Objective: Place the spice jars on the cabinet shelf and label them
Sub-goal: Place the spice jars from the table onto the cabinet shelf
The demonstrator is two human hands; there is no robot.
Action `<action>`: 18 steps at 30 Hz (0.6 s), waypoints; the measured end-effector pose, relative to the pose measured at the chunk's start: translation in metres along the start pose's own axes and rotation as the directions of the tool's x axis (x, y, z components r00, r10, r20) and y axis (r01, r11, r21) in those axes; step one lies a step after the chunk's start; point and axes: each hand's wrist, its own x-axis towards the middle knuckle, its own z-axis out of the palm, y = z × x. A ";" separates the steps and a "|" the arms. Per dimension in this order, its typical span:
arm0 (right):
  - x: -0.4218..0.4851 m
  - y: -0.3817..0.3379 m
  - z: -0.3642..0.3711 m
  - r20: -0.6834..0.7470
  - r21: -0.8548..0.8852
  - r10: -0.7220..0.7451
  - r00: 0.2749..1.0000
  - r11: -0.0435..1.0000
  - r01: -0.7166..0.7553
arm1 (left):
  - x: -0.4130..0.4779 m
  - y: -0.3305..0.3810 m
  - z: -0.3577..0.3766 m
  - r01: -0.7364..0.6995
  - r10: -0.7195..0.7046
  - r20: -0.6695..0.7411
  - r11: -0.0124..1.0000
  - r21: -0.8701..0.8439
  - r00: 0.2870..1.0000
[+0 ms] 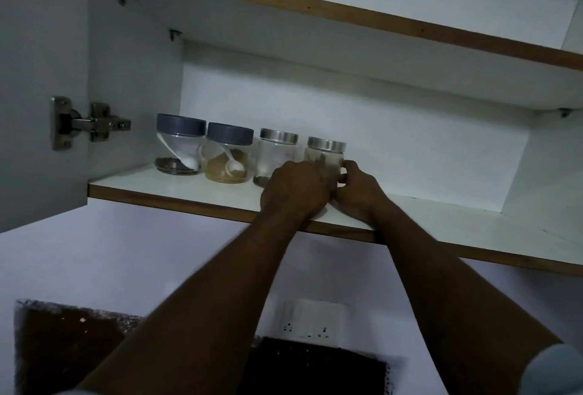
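Several spice jars stand in a row on the white cabinet shelf (176, 194). From the left: a grey-lidded jar (179, 145) with a white spoon, a grey-lidded jar (228, 154) of brown powder with a spoon, a metal-lidded jar (277, 150), and a metal-lidded jar (326, 151) of dark spice. My left hand (295, 189) is curled against the front left of that last jar and hides its lower part. My right hand (359, 188) grips its right side. The fingertips of both hands are hidden, and no label shows on any jar.
The cabinet door (41, 79) stands open at the left on a metal hinge (90, 124). An upper shelf (315, 11) hangs close above the jars. The lower shelf runs on bare to the right (457, 227). A wall socket plate (310, 320) is below.
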 end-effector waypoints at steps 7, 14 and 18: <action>0.002 0.000 0.003 0.054 -0.033 0.067 0.996 0.997 -0.065 | 0.002 0.000 0.002 0.035 -0.035 -0.004 0.999 0.030 0.999; -0.007 -0.004 0.000 0.014 -0.022 0.083 0.996 0.996 -0.083 | -0.006 0.001 0.000 -0.005 0.013 -0.115 0.997 0.074 0.993; -0.026 -0.012 -0.008 0.018 -0.056 0.069 0.997 0.996 -0.068 | -0.017 0.007 -0.008 -0.072 0.093 -0.119 0.983 0.171 0.988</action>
